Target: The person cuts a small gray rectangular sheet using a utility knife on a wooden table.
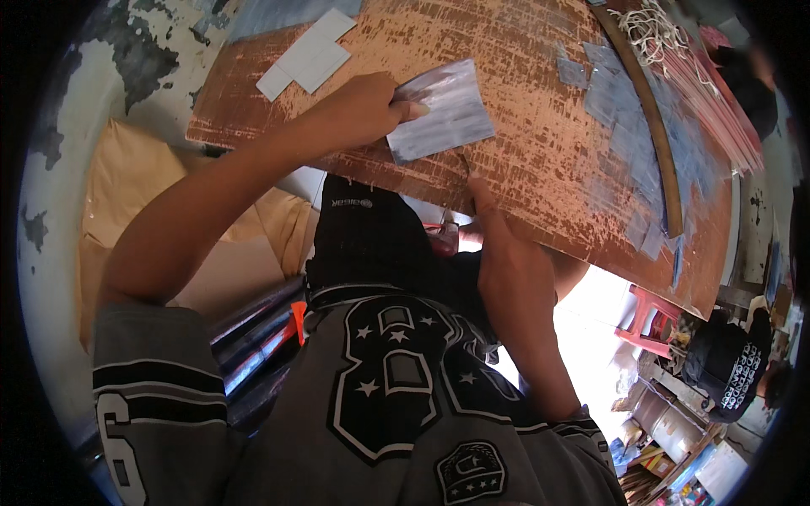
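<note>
My left hand [371, 105] pinches a greyish, streaked rectangular sheet [447, 114] by its left edge, thumb on top. The sheet is raised at an angle over the near edge of the worn brown tabletop [523, 76]. Just below the sheet's lower right corner, at the table's edge, is my right hand [491, 207]. From its fingertips a thin, dark, blade-like tool [464, 164] points up toward the sheet. The rest of this tool and most of the right fingers are hidden. Several white rectangular pieces [308, 55] lie on the tabletop beyond my left hand.
A long curved wooden strip [654, 118] lies across the right side of the table, among many thin grey-blue sheets [620, 126]. Behind it are a tangle of white string [650, 34] and pink strips [717, 101]. A red stool [650, 320] stands on the floor; another person [726, 363] is at the far right.
</note>
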`<action>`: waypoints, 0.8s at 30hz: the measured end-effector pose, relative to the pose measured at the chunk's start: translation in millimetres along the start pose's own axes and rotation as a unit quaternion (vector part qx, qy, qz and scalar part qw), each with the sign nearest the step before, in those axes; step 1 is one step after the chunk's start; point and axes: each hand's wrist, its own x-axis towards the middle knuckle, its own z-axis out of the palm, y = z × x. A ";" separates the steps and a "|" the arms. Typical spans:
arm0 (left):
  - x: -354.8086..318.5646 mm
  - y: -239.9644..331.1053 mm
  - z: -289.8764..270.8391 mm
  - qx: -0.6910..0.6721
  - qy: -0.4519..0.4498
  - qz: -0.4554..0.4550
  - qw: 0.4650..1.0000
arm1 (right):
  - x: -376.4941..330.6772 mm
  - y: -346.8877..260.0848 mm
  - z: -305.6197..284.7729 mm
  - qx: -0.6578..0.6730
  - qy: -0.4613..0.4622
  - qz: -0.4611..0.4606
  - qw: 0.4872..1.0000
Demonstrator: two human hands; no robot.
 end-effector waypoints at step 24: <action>-44.1 3.5 4.5 -0.520 0.034 -0.018 0.853 | 63.8 82.4 -4.9 -0.131 0.317 0.121 0.931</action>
